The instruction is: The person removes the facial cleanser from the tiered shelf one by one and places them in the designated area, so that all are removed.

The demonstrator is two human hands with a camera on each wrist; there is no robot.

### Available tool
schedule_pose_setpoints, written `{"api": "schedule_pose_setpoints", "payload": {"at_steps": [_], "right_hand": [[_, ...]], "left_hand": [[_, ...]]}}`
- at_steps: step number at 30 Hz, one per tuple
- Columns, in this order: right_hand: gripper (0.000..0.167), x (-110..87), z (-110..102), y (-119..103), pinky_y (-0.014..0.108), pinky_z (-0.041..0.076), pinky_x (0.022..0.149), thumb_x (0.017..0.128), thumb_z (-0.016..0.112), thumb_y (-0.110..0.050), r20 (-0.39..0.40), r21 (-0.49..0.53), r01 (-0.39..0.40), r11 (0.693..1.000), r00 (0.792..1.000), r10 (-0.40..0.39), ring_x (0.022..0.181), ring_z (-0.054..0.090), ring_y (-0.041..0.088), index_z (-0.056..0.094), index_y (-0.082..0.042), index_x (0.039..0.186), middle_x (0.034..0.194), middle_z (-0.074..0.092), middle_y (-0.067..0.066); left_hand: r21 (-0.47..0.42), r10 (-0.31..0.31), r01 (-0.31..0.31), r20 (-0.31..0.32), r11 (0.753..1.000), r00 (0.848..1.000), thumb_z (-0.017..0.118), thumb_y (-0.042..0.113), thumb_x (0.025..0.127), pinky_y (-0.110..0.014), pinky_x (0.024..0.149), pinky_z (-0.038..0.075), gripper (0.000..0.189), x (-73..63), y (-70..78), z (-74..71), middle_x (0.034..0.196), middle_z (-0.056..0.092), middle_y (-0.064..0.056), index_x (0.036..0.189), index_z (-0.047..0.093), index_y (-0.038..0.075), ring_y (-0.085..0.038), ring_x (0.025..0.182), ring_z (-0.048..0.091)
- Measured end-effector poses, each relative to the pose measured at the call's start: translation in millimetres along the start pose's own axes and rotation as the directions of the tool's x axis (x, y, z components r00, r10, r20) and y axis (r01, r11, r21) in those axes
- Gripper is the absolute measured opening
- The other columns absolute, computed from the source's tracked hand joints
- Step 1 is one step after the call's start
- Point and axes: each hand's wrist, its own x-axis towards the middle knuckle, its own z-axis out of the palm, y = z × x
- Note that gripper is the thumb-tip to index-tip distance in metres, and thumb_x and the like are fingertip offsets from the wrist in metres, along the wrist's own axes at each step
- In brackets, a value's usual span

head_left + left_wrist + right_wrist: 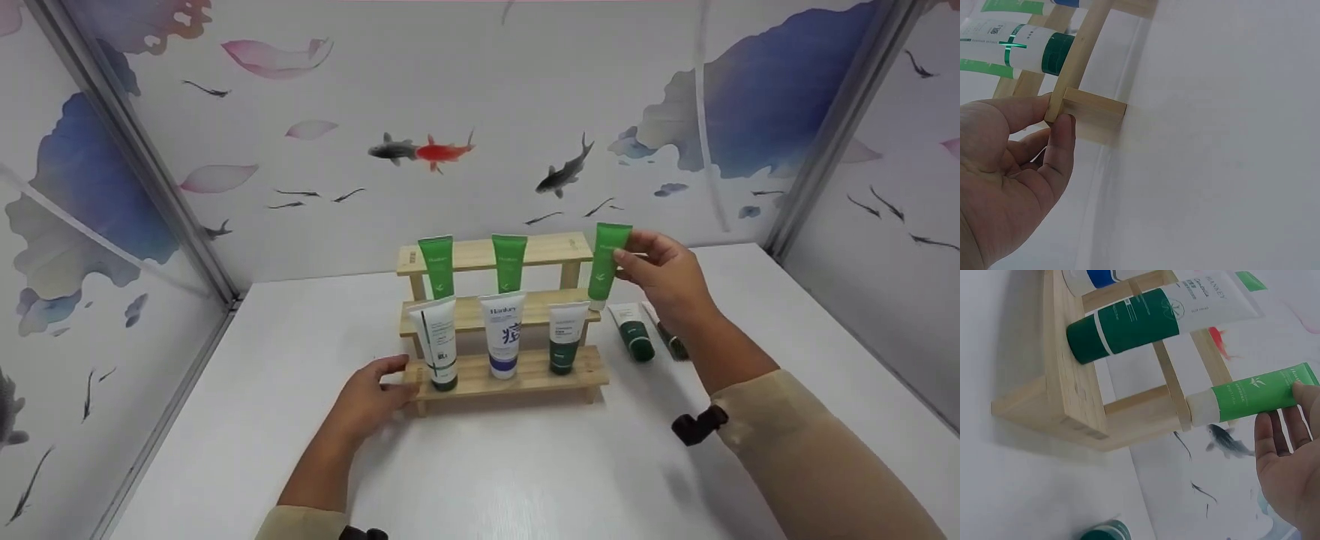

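Note:
My right hand [667, 274] pinches a green tube [606, 262] by its upper part. The tube's white cap is right at the right end of the middle step of a wooden three-step rack [480, 381]. My left hand [375, 394] grips the left end of the rack's lowest step between thumb and fingers, as the left wrist view shows. Two more green tubes, one left [438, 266] and one central [509, 262], stand on the middle step. On the lowest step stand a white tube with a green stripe [436, 341], a white-and-blue tube [503, 334] and a white-and-dark-green tube [565, 337].
Right of the rack, a white-and-green tube [634, 332] lies on the white table [480, 472], with another dark-capped tube [673, 343] partly behind my right hand. White walls [465, 82] printed with fish and petals, with metal corner posts [154, 165], enclose the table.

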Motion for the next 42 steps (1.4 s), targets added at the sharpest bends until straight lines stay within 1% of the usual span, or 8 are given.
{"api": "schedule_pose_setpoints", "payload": {"at_steps": [7,14,20,22,29,33,38,42], "right_hand": [[0.051,-3.1,-39.1,15.1,0.018,0.059,0.098,0.102,0.072,-0.041,-0.051,-0.05,-0.047,0.998,0.998,0.044,0.127,0.066,0.012,0.06,-0.016,0.145,0.134,0.062,-0.002],[0.053,-7.2,-83.6,42.8,0.016,0.059,0.095,0.103,0.071,-0.04,-0.097,-0.131,-0.052,0.99,0.995,0.039,0.113,0.068,-0.002,0.058,-0.012,0.147,0.127,0.063,-0.011],[0.058,-8.2,-114.0,64.4,0.014,0.059,0.092,0.105,0.068,-0.038,-0.163,-0.187,-0.129,0.974,0.982,0.099,0.107,0.066,-0.005,0.055,-0.008,0.153,0.121,0.062,-0.019],[0.06,-8.2,-122.2,69.6,0.013,0.059,0.091,0.105,0.067,-0.04,-0.179,-0.189,-0.155,0.97,0.976,0.121,0.105,0.066,-0.006,0.053,-0.008,0.155,0.119,0.061,-0.021],[0.072,-7.4,-147.5,82.1,0.013,0.06,0.084,0.1,0.075,-0.038,-0.179,0.005,-0.207,0.978,0.962,0.204,0.099,0.067,-0.003,0.048,-0.006,0.159,0.116,0.062,-0.018],[0.078,-5.1,-159.6,89.7,0.011,0.058,0.086,0.103,0.069,-0.044,-0.2,-0.066,-0.277,0.959,0.945,0.259,0.103,0.062,-0.004,0.039,-0.008,0.165,0.116,0.057,-0.021],[0.075,-1.6,-173.1,102.2,0.012,0.057,0.089,0.107,0.061,-0.047,-0.226,-0.133,-0.375,0.917,0.913,0.341,0.11,0.057,-0.002,0.035,-0.012,0.168,0.117,0.053,-0.023],[0.074,0.6,-177.8,111.8,0.014,0.057,0.092,0.108,0.06,-0.047,-0.219,-0.145,-0.394,0.908,0.907,0.359,0.114,0.055,0.0,0.034,-0.011,0.168,0.124,0.053,-0.019]], "left_hand": [[-0.015,0.026,-0.026,0.002,1.0,1.0,0.076,0.022,0.098,-0.041,0.097,0.061,0.06,-1.5,-0.6,-1.8,0.163,0.053,-0.007,0.155,0.057,0.018,-0.028,0.133,0.065],[-0.013,0.008,-0.008,0.009,1.0,1.0,0.076,0.025,0.099,-0.042,0.1,0.06,0.06,-1.4,-1.3,-1.4,0.164,0.053,-0.006,0.156,0.056,0.021,-0.028,0.134,0.064],[-0.008,0.007,-0.007,0.011,1.0,1.0,0.076,0.024,0.099,-0.043,0.102,0.059,0.06,-1.8,-1.4,-1.7,0.164,0.052,-0.006,0.156,0.057,0.021,-0.029,0.136,0.063],[-0.005,0.005,-0.005,0.011,1.0,1.0,0.076,0.024,0.099,-0.043,0.102,0.059,0.06,-1.6,-1.6,-1.8,0.164,0.052,-0.006,0.156,0.057,0.021,-0.029,0.136,0.063],[-0.011,0.002,-0.002,0.013,1.0,1.0,0.076,0.025,0.099,-0.041,0.098,0.06,0.06,-1.4,-2.1,-2.0,0.163,0.053,-0.006,0.155,0.057,0.021,-0.027,0.133,0.064],[-0.006,0.004,-0.004,0.005,1.0,1.0,0.076,0.024,0.098,-0.041,0.098,0.06,0.059,-1.6,-1.8,-1.5,0.163,0.054,-0.006,0.155,0.058,0.021,-0.027,0.132,0.064],[0.004,0.016,-0.016,-0.005,1.0,1.0,0.076,0.023,0.098,-0.042,0.1,0.06,0.059,-1.4,-1.2,-0.7,0.162,0.055,-0.007,0.154,0.058,0.019,-0.027,0.132,0.065],[-0.007,0.016,-0.016,0.003,1.0,1.0,0.075,0.022,0.099,-0.041,0.098,0.06,0.059,-1.1,-1.1,-0.9,0.162,0.055,-0.007,0.155,0.057,0.019,-0.026,0.129,0.065]]}}
